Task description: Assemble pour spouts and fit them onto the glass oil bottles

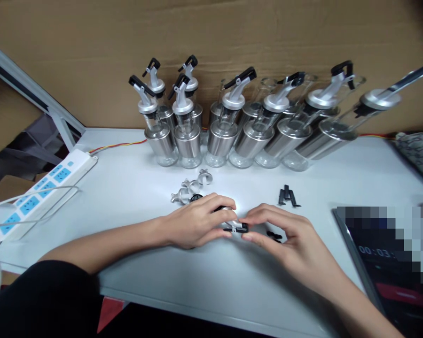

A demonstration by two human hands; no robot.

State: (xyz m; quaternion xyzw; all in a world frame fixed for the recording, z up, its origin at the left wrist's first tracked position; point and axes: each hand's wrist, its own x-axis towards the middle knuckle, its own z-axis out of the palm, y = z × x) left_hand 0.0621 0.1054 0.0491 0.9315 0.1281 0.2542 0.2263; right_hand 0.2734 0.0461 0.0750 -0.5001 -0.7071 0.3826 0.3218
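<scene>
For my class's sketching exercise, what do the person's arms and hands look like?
A black sleeve leaves the left forearm bare; no sleeve shows on the right forearm. The left hand and right hand are bare, with nothing worn visible.

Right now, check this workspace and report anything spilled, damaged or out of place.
No spill or damage shows. The white cable looks untidy, looping loosely across the power strip at the left. The rightmost front bottle appears to lean, though that is probably lens distortion.
</scene>
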